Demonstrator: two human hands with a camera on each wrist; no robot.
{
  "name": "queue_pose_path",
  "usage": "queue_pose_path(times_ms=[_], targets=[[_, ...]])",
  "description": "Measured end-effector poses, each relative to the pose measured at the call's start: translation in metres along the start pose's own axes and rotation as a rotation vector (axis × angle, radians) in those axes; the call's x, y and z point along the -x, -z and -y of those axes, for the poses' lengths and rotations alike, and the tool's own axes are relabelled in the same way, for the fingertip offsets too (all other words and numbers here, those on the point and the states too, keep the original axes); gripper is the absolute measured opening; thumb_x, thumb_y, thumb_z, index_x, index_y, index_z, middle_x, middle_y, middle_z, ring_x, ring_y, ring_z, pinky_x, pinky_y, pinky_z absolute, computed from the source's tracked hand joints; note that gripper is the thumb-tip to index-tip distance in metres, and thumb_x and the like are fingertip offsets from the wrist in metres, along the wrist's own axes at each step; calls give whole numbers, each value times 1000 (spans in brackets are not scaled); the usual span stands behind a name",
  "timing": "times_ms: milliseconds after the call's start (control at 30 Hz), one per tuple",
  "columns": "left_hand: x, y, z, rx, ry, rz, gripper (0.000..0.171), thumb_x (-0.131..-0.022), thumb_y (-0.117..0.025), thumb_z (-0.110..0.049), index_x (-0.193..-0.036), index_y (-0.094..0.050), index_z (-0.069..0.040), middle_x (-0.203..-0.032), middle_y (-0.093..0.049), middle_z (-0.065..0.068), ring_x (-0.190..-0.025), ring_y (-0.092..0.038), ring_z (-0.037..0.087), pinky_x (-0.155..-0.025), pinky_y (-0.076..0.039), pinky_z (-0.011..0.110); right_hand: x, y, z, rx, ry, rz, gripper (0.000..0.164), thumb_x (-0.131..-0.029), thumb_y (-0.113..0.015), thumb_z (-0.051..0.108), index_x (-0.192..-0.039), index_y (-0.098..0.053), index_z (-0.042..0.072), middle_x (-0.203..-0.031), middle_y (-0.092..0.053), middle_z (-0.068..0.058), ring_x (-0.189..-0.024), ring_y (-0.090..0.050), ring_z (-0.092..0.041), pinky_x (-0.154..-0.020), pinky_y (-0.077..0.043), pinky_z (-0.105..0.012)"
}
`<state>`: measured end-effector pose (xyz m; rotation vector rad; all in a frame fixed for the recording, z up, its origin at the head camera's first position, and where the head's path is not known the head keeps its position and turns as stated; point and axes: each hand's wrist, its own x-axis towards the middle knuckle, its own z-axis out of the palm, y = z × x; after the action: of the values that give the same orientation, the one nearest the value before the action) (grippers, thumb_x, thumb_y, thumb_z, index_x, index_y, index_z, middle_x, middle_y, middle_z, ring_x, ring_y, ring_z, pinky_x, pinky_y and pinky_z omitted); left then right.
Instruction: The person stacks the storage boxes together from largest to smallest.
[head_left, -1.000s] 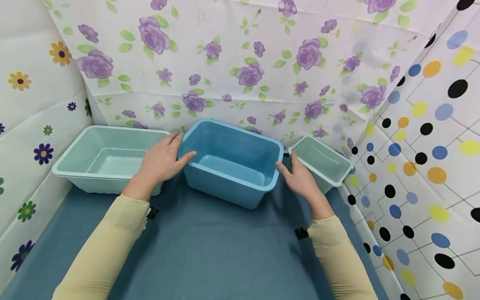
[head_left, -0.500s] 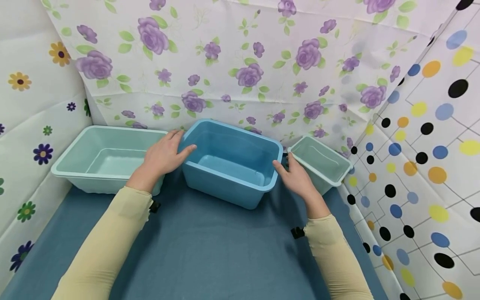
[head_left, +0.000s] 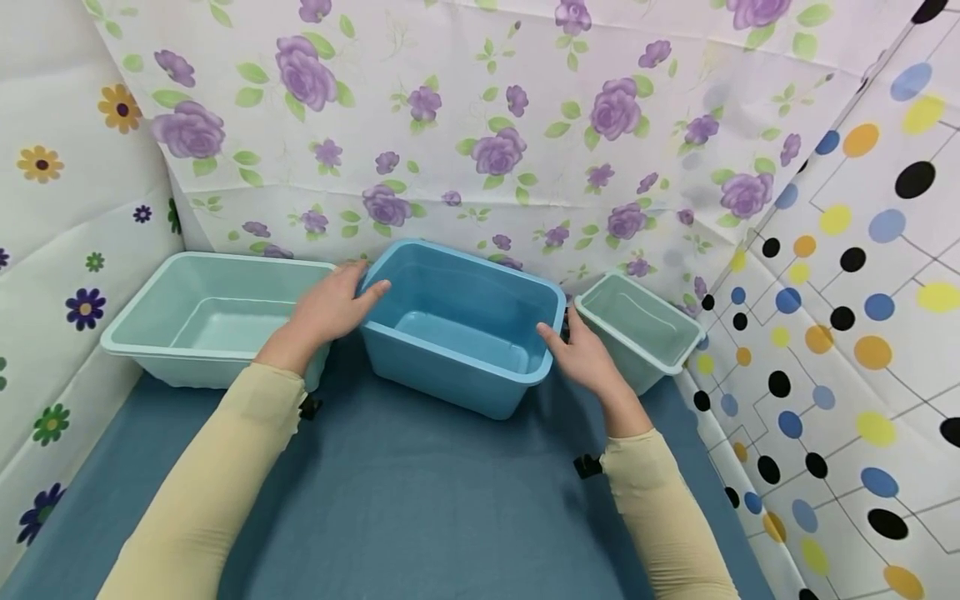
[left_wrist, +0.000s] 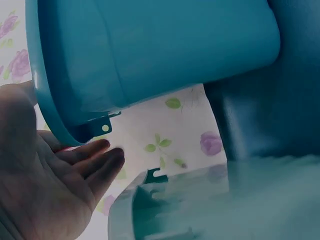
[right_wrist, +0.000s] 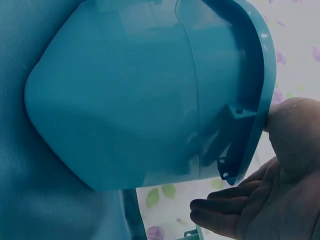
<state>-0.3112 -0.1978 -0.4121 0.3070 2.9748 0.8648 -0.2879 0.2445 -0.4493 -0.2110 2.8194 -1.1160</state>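
Observation:
A deep blue plastic basin point(head_left: 450, 354) stands at an angle between my hands in the head view. My left hand point(head_left: 327, 307) is at its left end, thumb over the rim, with loosely extended fingers outside and beneath the rim in the left wrist view. At the right end, my right hand point(head_left: 588, 357) has its thumb over the rim. In the right wrist view the straight fingers point(right_wrist: 220, 212) of this hand lie outside the basin point(right_wrist: 120, 110), apart from its wall. Neither hand is curled round the basin.
A wide pale green basin point(head_left: 217, 354) stands to the left, close to my left hand. Right of the blue basin is a smaller pale green basin point(head_left: 645, 325). Blue cloth point(head_left: 435, 500) covers the surface. Patterned sheets point(head_left: 495, 100) rise behind and at both sides.
My right hand has moved left, bringing its thumb over the blue basin's right rim. The left hand has shifted only slightly. The basins stay in place.

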Motion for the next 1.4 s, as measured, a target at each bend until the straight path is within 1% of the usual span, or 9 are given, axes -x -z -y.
queue_pose_path(times_ms=[133, 200, 300, 600, 800, 900, 1067, 1267, 1400], targets=[[-3, -1, 5, 111, 28, 26, 101, -112, -36, -77, -176, -22, 0, -179, -25, 29, -164, -25, 52, -129, -24, 72, 4, -1, 8, -22, -27, 15, 111, -109, -48, 76, -178, 5, 8, -184, -11, -23, -163, -31, -49, -126, -34, -67], [-5, -1, 8, 148, 39, 36, 102, -111, -36, -78, -177, -21, -1, -180, -24, 28, -165, -24, 52, -129, -23, 72, 5, -2, 11, -29, -43, 23, 110, -110, -49, 74, -178, 6, 7, -185, -6, -22, -163, -30, -49, -127, -33, -67], [-8, -2, 12, 195, 55, 50, 99, -112, -37, -76, -178, -21, -4, -181, -24, 26, -165, -23, 52, -129, -22, 73, 5, -3, 13, -33, -55, 26, 109, -111, -50, 73, -178, 7, 8, -185, -3, -20, -164, -29, -49, -127, -32, -67], [-17, -3, 16, 233, 72, 65, 92, -115, -42, -67, -177, -21, -2, -181, -23, 27, -165, -22, 52, -129, -22, 72, 4, -7, 13, -55, -22, 5, 105, -113, -53, 66, -178, 8, 11, -185, -5, -20, -162, -31, -51, -127, -33, -68], [-24, -1, 21, 286, 84, 72, 85, -118, -46, -57, -178, -20, -3, -181, -25, 26, -166, -24, 49, -130, -24, 68, 4, -8, 15, -59, -20, -18, 104, -114, -53, 63, -178, 9, 11, -185, -4, -19, -165, -26, -49, -129, -30, -68], [-27, -1, 23, 302, 84, 75, 81, -119, -48, -51, -177, -21, -3, -180, -27, 26, -165, -26, 48, -130, -25, 67, 3, -10, 15, -61, -23, -22, 102, -114, -53, 61, -178, 10, 11, -185, -5, -20, -166, -24, -48, -129, -29, -67], [-29, -1, 26, 279, 81, 72, 79, -118, -51, -48, -177, -23, -2, -179, -29, 27, -163, -30, 49, -129, -27, 68, 1, -13, 17, -77, -42, -28, 100, -116, -53, 55, -177, 11, 10, -185, -4, -20, -166, -23, -48, -129, -28, -67], [-28, 0, 24, 265, 74, 83, 79, -119, -51, -47, -177, -22, -3, -180, -26, 26, -165, -26, 49, -130, -26, 68, 1, -15, 18, -89, -48, -29, 92, -120, -48, 47, -176, 14, 9, -185, -3, -21, -166, -22, -47, -131, -27, -65], [-28, 1, 20, 247, 53, 98, 75, -120, -49, -42, -177, -22, -2, -180, -26, 26, -165, -26, 50, -130, -25, 68, 3, -17, 19, -126, -60, -35, 90, -120, -45, 48, -177, 15, 12, -185, -5, -20, -167, -22, -44, -131, -28, -63]])
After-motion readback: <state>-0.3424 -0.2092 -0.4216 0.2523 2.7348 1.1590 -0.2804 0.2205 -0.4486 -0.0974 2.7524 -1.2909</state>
